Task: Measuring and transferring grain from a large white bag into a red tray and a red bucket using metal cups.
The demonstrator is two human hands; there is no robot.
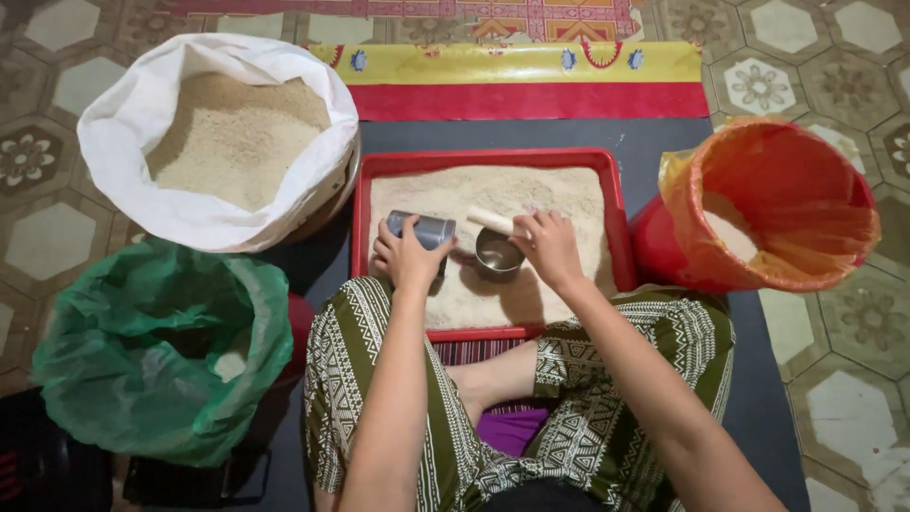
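A red rectangular tray (621, 237) filled with pale grain lies on the floor in front of my crossed legs. My left hand (406, 254) grips a grey metal can (427, 228), tilted on its side over the grain at the tray's left. My right hand (550, 246) holds a metal scoop (499, 251) by its pale wooden handle, bowl facing up, near the tray's middle. The two hands are close together, the can just left of the scoop.
A white sack (142, 114) full of grain stands at the back left. A green plastic bag (142, 360) sits open at my left. A red bucket lined with an orange bag (787, 199) holds some grain at my right. A patterned mat lies beyond the tray.
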